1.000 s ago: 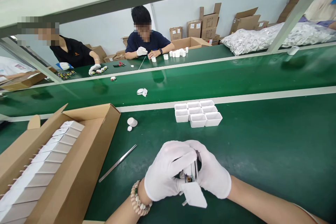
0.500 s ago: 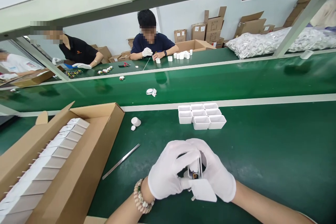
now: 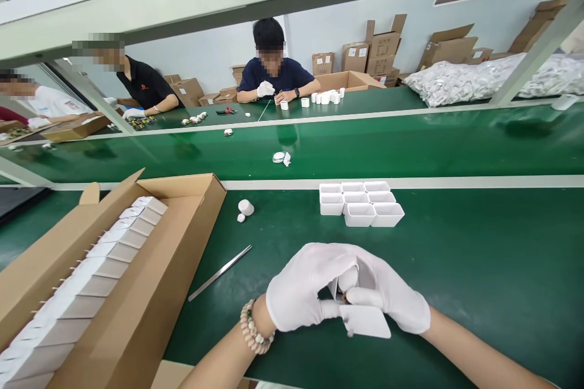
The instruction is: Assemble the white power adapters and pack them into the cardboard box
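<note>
Both my hands wear white gloves and meet over the near part of the green bench. My left hand [image 3: 303, 289] wraps round a small white plastic housing [image 3: 336, 285] from the left. From the right, my right hand [image 3: 387, 292] grips the same housing, its thumb pressing near the opening. A flat white flap-like plate [image 3: 365, 321] sticks out below it, with a small pin at its lower edge. Something small and brownish shows inside the opening; most of the housing is covered by my fingers.
White open plastic cups [image 3: 360, 203] stand grouped ahead. Metal tweezers [image 3: 219, 273] lie to the left, beside a long cardboard box [image 3: 182, 249] holding a row of white pieces [image 3: 91, 279]. Small white round parts [image 3: 245, 208] sit behind the tweezers. Across the belt, co-workers [image 3: 274, 76] sit at another bench.
My right thumb has come round to the housing's opening, and my left fingers have shifted over it. The whole view has turned slightly left, so the bench things appear further right.
</note>
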The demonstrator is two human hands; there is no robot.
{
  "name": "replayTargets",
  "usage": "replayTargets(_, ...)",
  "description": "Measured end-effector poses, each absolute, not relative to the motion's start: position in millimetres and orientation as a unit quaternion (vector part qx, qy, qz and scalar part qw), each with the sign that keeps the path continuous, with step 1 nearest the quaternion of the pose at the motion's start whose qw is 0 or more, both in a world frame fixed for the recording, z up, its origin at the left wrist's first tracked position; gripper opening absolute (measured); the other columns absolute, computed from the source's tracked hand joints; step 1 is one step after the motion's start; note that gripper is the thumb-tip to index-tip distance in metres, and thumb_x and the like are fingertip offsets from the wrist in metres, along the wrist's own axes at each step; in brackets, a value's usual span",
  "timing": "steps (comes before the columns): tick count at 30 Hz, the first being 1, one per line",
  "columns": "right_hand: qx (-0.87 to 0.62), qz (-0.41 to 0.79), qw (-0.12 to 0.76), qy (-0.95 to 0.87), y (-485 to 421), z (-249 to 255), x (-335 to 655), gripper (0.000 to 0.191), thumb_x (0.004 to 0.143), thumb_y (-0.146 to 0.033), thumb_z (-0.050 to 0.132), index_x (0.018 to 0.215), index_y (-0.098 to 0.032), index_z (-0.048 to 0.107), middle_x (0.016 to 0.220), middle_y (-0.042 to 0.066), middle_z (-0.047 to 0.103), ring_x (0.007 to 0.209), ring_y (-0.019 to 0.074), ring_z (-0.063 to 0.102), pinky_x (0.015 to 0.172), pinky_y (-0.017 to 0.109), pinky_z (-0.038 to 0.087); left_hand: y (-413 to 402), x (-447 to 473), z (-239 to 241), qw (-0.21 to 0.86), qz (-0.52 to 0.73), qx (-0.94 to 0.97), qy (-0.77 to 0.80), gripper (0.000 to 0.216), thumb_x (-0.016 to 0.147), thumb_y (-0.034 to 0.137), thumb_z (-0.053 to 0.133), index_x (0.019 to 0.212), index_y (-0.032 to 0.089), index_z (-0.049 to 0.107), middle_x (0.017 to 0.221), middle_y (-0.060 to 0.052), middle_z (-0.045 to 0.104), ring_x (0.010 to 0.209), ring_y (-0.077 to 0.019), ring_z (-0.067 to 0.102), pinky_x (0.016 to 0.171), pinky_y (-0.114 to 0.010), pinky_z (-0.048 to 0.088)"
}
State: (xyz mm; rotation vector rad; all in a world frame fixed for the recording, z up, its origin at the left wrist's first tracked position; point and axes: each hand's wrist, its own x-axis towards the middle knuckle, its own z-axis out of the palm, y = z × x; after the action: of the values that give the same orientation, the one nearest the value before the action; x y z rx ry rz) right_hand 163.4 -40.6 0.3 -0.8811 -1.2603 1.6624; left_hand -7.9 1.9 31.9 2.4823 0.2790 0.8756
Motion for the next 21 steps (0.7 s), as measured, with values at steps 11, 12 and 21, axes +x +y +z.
replayTargets(11,-0.386,0.638,0.463,-0.479,-40.8,-6.7,162.4,0.055,0.066,-0.035,0.079,0.116,-0.025,0.059,0.111,0.006,0.066,0.105,0.0284,0.06,0.095,0.047,0.046,-2.7,-9.7,18.3,0.233,0.333,0.901,0.152,0.077,0.082,0.034,0.063,0.142,0.021,0.018,0.12,-0.015,0.056,0.107,-0.0233,0.054,0.09,-0.04,0.045)
replayTargets(12,-0.387,0.638,0.467,-0.474,-41.1,-6.5,162.3,0.054,0.066,-0.034,0.079,0.116,-0.025,0.059,0.111,0.006,0.066,0.105,0.0285,0.06,0.095,0.047,0.046,-3.0,-9.6,15.3,0.227,0.329,0.901,0.168,0.079,0.081,0.034,0.064,0.143,0.021,0.017,0.121,-0.015,0.055,0.108,-0.0243,0.054,0.09,-0.042,0.045)
replayTargets(21,-0.376,0.683,0.396,-0.485,-40.1,-6.9,166.5,0.073,0.066,-0.031,0.077,0.13,-0.024,0.043,0.125,0.009,0.058,0.116,0.0287,0.054,0.1,0.048,0.041,-5.3,-8.0,9.3,0.235,0.307,0.911,0.14,0.073,0.078,0.036,0.06,0.138,0.016,0.023,0.109,-0.014,0.058,0.098,-0.0254,0.056,0.086,-0.044,0.048)
